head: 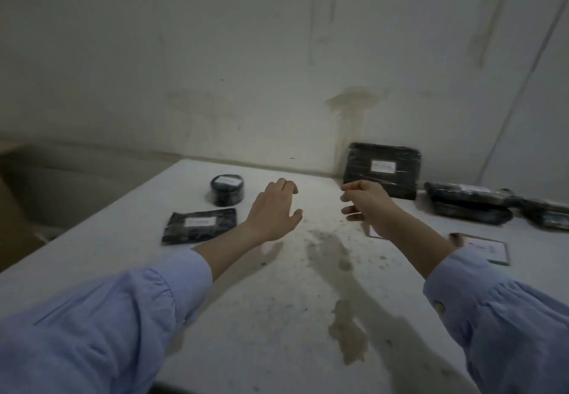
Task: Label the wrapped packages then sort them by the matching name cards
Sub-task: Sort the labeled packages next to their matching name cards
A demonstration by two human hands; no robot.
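A bare back room used for packing is suggested. A stained, blotched wall is seen behind a plain white worktop marked with spills. Black-wrapped packages bearing white labels are laid out on it. A brown cardboard box is glimpsed at the left edge.

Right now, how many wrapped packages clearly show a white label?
3: round package and flat package at left, large package against the wall. Right pile blurred; may hide more.

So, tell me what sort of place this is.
Probably a bare storeroom or back room used for packing: a stained wall, a marked white table, and black wrapped packages with white labels.
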